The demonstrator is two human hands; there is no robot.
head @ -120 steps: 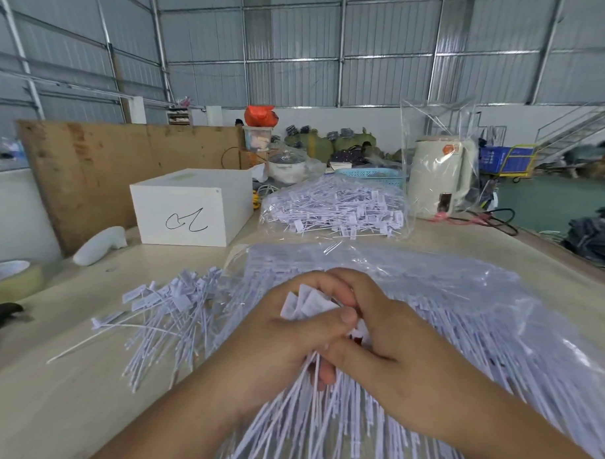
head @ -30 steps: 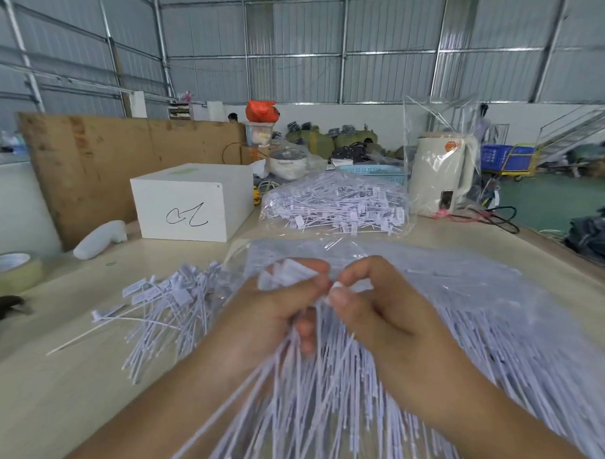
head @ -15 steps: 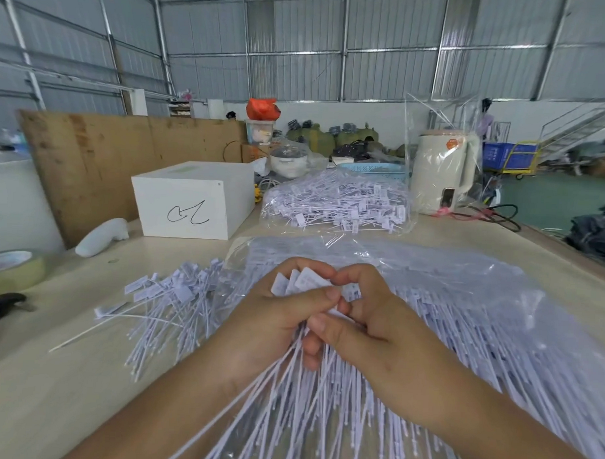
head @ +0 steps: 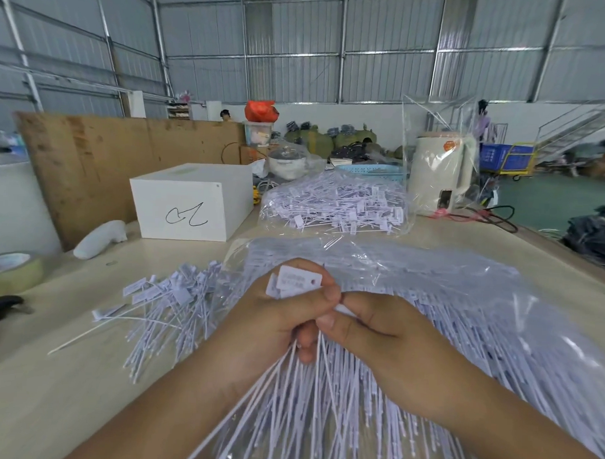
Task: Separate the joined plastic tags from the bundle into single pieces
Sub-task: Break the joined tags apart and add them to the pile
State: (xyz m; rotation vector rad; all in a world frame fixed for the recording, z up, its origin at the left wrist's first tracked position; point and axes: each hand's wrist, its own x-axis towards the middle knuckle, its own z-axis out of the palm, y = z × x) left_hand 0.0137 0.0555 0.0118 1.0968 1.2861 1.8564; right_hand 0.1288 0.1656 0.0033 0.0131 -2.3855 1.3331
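Note:
My left hand (head: 274, 317) grips a bundle of white plastic tags (head: 297, 284) by their flat heads, and their thin tails hang down toward me. My right hand (head: 376, 331) pinches one tag at the right side of that bundle, thumb against fingers, touching my left hand. Under both hands lies a big clear bag of joined tags (head: 463, 303). A loose pile of single tags (head: 168, 303) lies on the table to the left of my left hand.
A second bag of tags (head: 336, 206) lies farther back, with a white box (head: 192, 201) to its left and a cream kettle (head: 440, 169) to its right. A tape roll (head: 11, 270) and a black tool (head: 0, 308) sit at the left edge. The wooden table (head: 65, 392) runs under everything.
Both hands have dropped slightly and closed together again after lifting apart a second ago. One tag head now stands up flat above my left thumb.

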